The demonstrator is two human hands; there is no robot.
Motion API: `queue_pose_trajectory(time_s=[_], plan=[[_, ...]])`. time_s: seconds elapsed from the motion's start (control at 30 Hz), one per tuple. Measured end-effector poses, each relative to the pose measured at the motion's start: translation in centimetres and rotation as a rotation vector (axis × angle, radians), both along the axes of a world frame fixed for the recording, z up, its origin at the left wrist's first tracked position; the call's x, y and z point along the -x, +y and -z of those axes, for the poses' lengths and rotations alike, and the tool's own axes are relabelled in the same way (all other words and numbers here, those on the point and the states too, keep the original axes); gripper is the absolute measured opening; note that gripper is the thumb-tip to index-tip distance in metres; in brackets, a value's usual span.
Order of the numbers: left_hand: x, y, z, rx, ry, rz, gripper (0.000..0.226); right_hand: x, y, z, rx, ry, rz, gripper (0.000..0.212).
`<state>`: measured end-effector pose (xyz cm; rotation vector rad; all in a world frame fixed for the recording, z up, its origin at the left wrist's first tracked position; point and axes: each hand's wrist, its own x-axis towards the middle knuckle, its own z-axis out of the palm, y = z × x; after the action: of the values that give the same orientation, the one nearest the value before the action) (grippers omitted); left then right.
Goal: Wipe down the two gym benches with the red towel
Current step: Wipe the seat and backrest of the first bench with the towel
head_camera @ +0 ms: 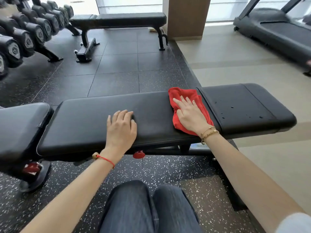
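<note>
A black padded gym bench [87, 121] stretches across the view just in front of my knees. My right hand [190, 115] presses the crumpled red towel [185, 95] flat on the long pad, right beside the gap to the shorter seat pad [244, 105]. Small water drops dot that seat pad. My left hand [121, 128] rests palm down on the middle of the long pad, fingers relaxed, holding nothing. A second black bench [127, 18] stands farther back across the floor mats.
A rack of black dumbbells [25, 36] lines the left side. A treadmill [277, 31] stands at the right rear on the pale floor. A wooden pillar [186, 17] rises behind the far bench. Another black pad [18, 125] adjoins the near bench on the left.
</note>
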<state>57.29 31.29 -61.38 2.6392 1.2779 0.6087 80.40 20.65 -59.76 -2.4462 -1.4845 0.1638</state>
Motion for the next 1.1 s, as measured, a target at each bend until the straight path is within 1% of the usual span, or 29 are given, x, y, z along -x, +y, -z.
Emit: queue_pose_trajectory(time_s=[0.1,0.2,0.27,0.33,0.47,0.6,0.77,0.9,0.97,1.1], plan=[[-4.2,-2.2,-0.5,-0.032,-0.029,0.123,0.042,0.8,-1.8,0.5,0.003,-0.083,0.041,0.055],[-8.6,-4.1,-0.5,-0.035,-0.023,0.212,0.046,0.2,-4.4,1.1,0.004,-0.141,0.188,0.056],[-11.1,-5.3,-0.2,-0.025,-0.007,0.268,0.048,-1.1,-5.8,1.0,0.009,-0.143,0.305,0.055],[-13.0,-6.3,0.2,-0.014,0.016,0.316,0.051,-2.8,-6.0,0.8,0.013,-0.115,0.356,0.055],[-15.2,-7.4,0.7,-0.008,0.083,0.339,0.054,-6.1,-4.2,0.4,0.042,-0.038,0.333,0.055],[-15.2,-7.3,0.9,0.000,0.080,0.344,0.055,-8.4,-3.3,-0.4,0.048,0.049,0.300,0.054],[-14.9,-7.1,1.0,0.001,0.054,0.355,0.055,-6.7,-6.2,0.0,0.031,0.037,0.176,0.056],[-14.9,-7.0,1.2,0.013,0.032,0.361,0.055,-6.0,-9.0,0.4,0.004,0.018,0.124,0.057],[-14.9,-7.1,1.3,0.014,0.009,0.358,0.055,-6.7,-8.8,0.4,0.002,0.028,0.127,0.056],[-15.1,-7.2,1.3,0.025,-0.014,0.321,0.051,-9.2,-5.7,-0.2,0.034,0.074,0.169,0.056]])
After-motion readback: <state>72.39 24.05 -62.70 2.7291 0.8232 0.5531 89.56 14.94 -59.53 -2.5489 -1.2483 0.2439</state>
